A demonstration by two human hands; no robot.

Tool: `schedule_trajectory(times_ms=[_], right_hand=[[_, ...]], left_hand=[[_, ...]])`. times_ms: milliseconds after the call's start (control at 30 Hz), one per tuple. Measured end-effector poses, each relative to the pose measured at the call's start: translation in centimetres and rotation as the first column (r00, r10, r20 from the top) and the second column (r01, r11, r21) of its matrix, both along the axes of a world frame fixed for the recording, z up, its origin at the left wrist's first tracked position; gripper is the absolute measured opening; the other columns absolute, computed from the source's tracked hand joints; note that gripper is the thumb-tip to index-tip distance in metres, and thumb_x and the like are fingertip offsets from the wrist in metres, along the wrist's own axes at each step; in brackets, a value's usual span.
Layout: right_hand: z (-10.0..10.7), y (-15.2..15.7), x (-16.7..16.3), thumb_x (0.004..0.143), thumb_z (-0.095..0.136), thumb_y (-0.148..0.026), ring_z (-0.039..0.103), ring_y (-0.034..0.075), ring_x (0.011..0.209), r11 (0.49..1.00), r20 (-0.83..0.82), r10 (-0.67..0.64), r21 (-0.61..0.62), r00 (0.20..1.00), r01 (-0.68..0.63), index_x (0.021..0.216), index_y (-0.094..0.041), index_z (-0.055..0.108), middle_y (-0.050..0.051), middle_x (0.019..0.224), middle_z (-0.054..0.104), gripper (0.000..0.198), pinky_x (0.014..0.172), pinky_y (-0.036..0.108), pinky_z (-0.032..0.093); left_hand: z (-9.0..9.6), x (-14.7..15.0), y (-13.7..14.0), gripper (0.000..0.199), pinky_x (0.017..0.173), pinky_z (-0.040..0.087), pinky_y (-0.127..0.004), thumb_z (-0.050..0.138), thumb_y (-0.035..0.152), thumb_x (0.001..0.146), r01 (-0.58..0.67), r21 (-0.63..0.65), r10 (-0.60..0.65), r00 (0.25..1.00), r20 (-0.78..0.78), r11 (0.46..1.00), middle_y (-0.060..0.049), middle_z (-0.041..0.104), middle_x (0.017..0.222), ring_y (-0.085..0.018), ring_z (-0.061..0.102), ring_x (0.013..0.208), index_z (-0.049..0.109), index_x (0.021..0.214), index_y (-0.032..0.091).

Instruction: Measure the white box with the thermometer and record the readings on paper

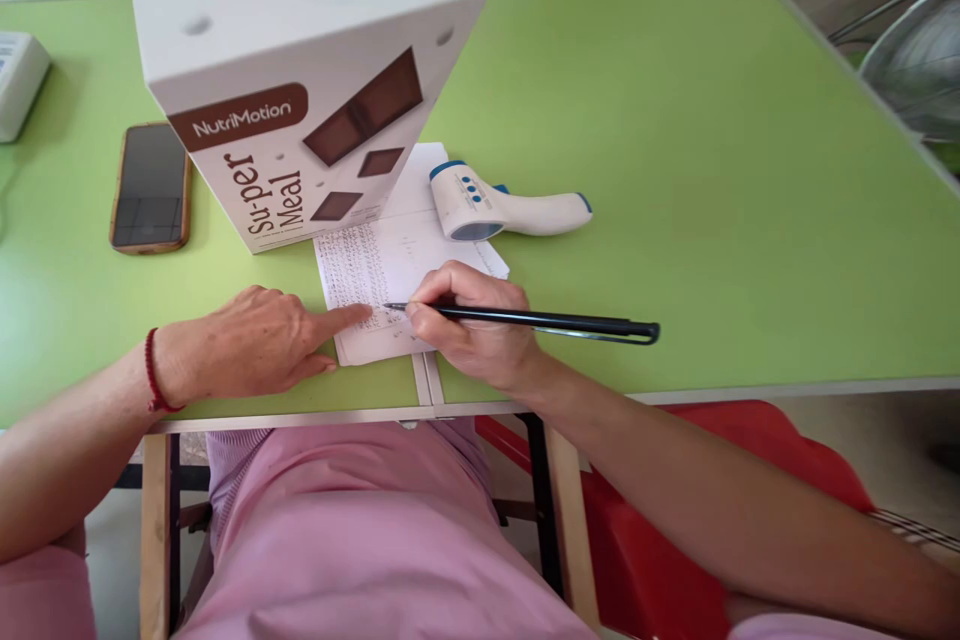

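Note:
A black pen [555, 320] is gripped by my right hand [480, 320], its tip touching or just above a sheet of white paper [375, 345] covered in small handwritten rows. My left hand [255, 345] rests on the table at the paper's left edge and holds nothing. Its index finger reaches out onto the writing close to the pen tip, while the other fingers are partly curled. Just beyond my right hand, a white and blue infrared thermometer [487, 205] lies partly on the paper.
A tall white NutriMotion box [315, 30] stands behind the paper, hiding part of it. A phone [152, 188] lies left of the box, and a white device [19, 85] sits at the far left. The green table [675, 170] has its edge close to me; a red chair [652, 520] is below right.

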State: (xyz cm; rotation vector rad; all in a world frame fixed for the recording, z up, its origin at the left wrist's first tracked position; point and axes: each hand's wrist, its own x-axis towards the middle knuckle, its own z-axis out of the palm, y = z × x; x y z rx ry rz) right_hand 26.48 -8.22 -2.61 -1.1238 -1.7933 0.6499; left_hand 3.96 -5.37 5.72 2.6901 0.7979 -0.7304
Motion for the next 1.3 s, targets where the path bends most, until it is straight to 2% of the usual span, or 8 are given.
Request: schedule_trajectory(times_ms=[233, 400, 600, 1167, 1300], right_hand=[[0.00, 0.04, -0.12, 0.080, 0.060, -0.016, 0.051, 0.008, 0.045, 0.999, -0.001, 0.005, 0.032, 1.000, -0.005, 0.065, -0.021, 0.055, -0.005, 0.054, 0.060, 0.017, 0.043, 0.019, 0.039], [0.05, -0.03, -0.02, 0.080, 0.060, -0.019, 0.050, 0.009, 0.045, 1.000, 0.003, 0.007, 0.010, 1.000, -0.007, 0.064, -0.021, 0.055, -0.004, 0.054, 0.060, 0.017, 0.043, 0.020, 0.039], [0.09, -0.04, 0.30, 0.079, 0.060, -0.018, 0.050, 0.010, 0.045, 0.997, -0.006, -0.065, 0.034, 0.998, 0.065, 0.065, -0.022, 0.056, -0.004, 0.054, 0.060, 0.015, 0.044, 0.021, 0.040], [0.22, -0.01, 0.20, 0.079, 0.059, -0.020, 0.051, 0.010, 0.045, 1.000, -0.003, -0.019, -0.015, 1.000, 0.019, 0.063, -0.021, 0.054, -0.003, 0.054, 0.061, 0.017, 0.043, 0.021, 0.040], [0.14, -0.05, 0.37, 0.079, 0.061, -0.024, 0.050, 0.011, 0.045, 0.998, 0.027, -0.058, -0.030, 0.998, 0.059, 0.062, -0.022, 0.054, -0.002, 0.053, 0.060, 0.019, 0.042, 0.022, 0.040]], left_hand=[[-0.07, -0.03, -0.03, 0.060, 0.052, 0.023, -0.029, 0.051, 0.027, 0.103, -0.004, -0.001, 0.004, 1.000, 0.004, 1.000, 0.004, 0.050, 0.056, -0.020, 0.055, 0.054, 0.033, 0.160, 0.020], [-0.05, -0.05, -0.02, 0.061, 0.052, 0.021, -0.029, 0.051, 0.027, 0.103, -0.002, -0.009, 0.002, 1.000, -0.003, 1.000, 0.004, 0.050, 0.056, -0.020, 0.054, 0.054, 0.031, 0.161, 0.020], [-0.16, -0.04, 0.04, 0.060, 0.052, 0.020, -0.029, 0.051, 0.028, 0.103, -0.008, 0.000, 0.008, 1.000, -0.010, 1.000, 0.003, 0.052, 0.056, -0.020, 0.054, 0.054, 0.032, 0.160, 0.021], [-0.14, -0.10, 0.00, 0.059, 0.051, 0.022, -0.029, 0.051, 0.027, 0.102, 0.001, 0.006, -0.001, 1.000, 0.020, 1.000, 0.004, 0.049, 0.055, -0.019, 0.053, 0.052, 0.035, 0.158, 0.019], [-0.18, -0.17, 0.03, 0.059, 0.051, 0.022, -0.029, 0.051, 0.027, 0.102, 0.002, 0.002, -0.002, 0.999, 0.038, 1.000, 0.004, 0.048, 0.054, -0.019, 0.052, 0.051, 0.036, 0.158, 0.019]])
